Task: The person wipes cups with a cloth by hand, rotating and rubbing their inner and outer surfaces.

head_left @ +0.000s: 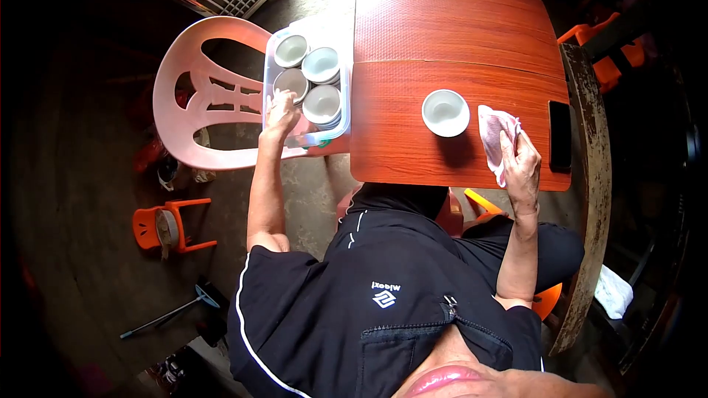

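My left hand point(281, 113) reaches into a clear plastic bin point(344, 96) that holds several stacks of pale bowls. Its fingers are closed on the rim of the near-left bowl point(290, 83) in there; part of the grip is hidden. A single white bowl point(445, 113) stands upright on the reddish-brown table point(398, 147), apart from both hands. To the right of it, my right hand point(522, 167) grips a pink cloth point(495, 138) between thumb and fingers, over the table's near right part.
The bin rests on a pink plastic chair point(173, 103) against the table's left side. A black phone point(560, 135) lies by the right edge, with a worn wooden bench point(592, 177) beyond it. A small orange chair point(147, 228) stands on the floor at left.
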{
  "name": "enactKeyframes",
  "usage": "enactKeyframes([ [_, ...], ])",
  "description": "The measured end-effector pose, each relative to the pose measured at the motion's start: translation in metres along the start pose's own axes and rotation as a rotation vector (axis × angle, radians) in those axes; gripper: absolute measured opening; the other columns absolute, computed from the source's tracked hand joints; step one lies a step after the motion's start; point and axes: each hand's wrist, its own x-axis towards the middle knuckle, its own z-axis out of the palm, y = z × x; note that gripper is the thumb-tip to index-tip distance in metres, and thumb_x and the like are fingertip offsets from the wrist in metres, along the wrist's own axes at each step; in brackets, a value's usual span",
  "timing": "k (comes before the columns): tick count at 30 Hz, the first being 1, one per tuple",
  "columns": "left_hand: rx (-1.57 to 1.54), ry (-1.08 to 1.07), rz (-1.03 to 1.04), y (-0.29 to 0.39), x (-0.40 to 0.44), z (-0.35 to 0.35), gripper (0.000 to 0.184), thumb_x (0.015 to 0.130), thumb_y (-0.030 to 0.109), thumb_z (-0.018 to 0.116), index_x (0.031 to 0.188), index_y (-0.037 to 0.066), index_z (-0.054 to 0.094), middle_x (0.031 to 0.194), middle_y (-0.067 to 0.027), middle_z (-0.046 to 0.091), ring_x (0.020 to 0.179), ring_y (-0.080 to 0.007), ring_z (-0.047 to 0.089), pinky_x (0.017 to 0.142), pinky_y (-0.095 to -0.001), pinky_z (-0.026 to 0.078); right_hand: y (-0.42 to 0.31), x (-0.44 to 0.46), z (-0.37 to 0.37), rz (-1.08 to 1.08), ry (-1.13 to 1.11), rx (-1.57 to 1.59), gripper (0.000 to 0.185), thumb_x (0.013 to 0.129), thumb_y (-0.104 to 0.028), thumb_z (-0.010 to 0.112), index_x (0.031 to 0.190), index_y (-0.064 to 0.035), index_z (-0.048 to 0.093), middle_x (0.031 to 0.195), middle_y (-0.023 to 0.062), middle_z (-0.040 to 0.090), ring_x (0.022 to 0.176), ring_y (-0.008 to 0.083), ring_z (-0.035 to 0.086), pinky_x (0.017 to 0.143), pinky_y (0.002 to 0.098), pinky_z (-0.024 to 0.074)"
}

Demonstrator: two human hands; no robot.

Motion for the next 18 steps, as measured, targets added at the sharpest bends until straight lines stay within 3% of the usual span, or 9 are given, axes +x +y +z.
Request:
enactKeyframes([
  [2,0.079,0.03,0.072,-0.019,-0.001,0.022,0.034,0.074,0.005,0.053,0.106,0.006,0.062,0.121,-0.0176,0.057,0.123,-0.0347,0.046,0.106,-0.0475,0.03,0.002,0.001,0.001,-0.015,0.016,0.088,0.022,0.093,-0.014,0.052,0.1,0.006,0.058,0.079,0.0148,0.061,0.069,0.0182,0.057,0.067,0.0313,0.0468],
  [3,0.005,0.075,0.124,-0.02,0.0,0.024,0.034,0.076,0.004,0.051,0.108,0.008,0.061,0.125,-0.0173,0.055,0.128,-0.0357,0.04,0.109,-0.0527,0.022,0.001,0.001,0.0,0.003,0.002,0.088,0.023,0.093,-0.014,0.053,0.101,0.0059,0.058,0.08,0.0142,0.062,0.07,0.0174,0.057,0.068,0.0308,0.0469],
  [6,0.094,-0.055,0.085,-0.015,0.001,0.026,0.034,0.077,0.005,0.05,0.11,0.009,0.06,0.125,-0.017,0.055,0.126,-0.0364,0.042,0.108,-0.0524,0.024,-0.008,0.0,-0.002,0.027,-0.045,0.079,0.023,0.093,-0.015,0.053,0.103,0.0057,0.059,0.082,0.0133,0.063,0.073,0.016,0.058,0.07,0.0297,0.047],
  [7,0.127,-0.187,0.049,-0.004,0.003,0.015,0.035,0.078,0.005,0.049,0.112,0.009,0.059,0.125,-0.0172,0.055,0.124,-0.0374,0.044,0.107,-0.0535,0.025,-0.01,0.001,-0.001,0.015,-0.049,0.071,0.024,0.093,-0.015,0.053,0.103,0.0056,0.059,0.082,0.0135,0.063,0.073,0.0161,0.058,0.07,0.0296,0.047],
  [9,0.141,-0.112,0.049,0.0,0.002,0.017,0.035,0.078,0.005,0.05,0.112,0.008,0.058,0.125,-0.0172,0.055,0.123,-0.0377,0.045,0.107,-0.053,0.026,-0.009,0.001,0.0,-0.005,-0.054,0.056,0.023,0.092,-0.014,0.054,0.104,0.0055,0.059,0.082,0.0141,0.064,0.073,0.0158,0.058,0.07,0.0295,0.047],
  [12,-0.002,0.062,0.157,0.014,0.007,0.014,0.037,0.078,0.004,0.048,0.114,0.006,0.057,0.123,-0.0185,0.056,0.121,-0.0371,0.047,0.106,-0.0522,0.027,-0.011,0.001,0.003,-0.056,-0.012,0.092,0.019,0.091,-0.011,0.054,0.1,0.0042,0.06,0.08,0.0177,0.06,0.071,0.0291,0.061,0.065,0.0341,0.047],
  [14,-0.152,0.201,0.252,0.032,0.012,0.011,0.038,0.079,0.004,0.047,0.116,0.004,0.056,0.121,-0.0197,0.056,0.12,-0.0365,0.048,0.106,-0.0517,0.027,-0.012,-0.001,0.004,-0.031,-0.054,0.09,0.019,0.091,-0.009,0.054,0.103,0.0039,0.06,0.083,0.0186,0.06,0.072,0.0309,0.061,0.065,0.0339,0.0472],
  [18,0.0,0.154,0.324,0.034,0.032,0.046,0.033,0.08,0.005,0.051,0.111,0.007,0.06,0.118,-0.0162,0.059,0.124,-0.0348,0.046,0.107,-0.0532,0.026,-0.012,-0.002,0.012,-0.102,-0.075,0.057,0.013,0.088,-0.006,0.057,0.096,0.0049,0.059,0.079,0.0192,0.057,0.069,0.033,0.059,0.061,0.0357,0.0456],
])
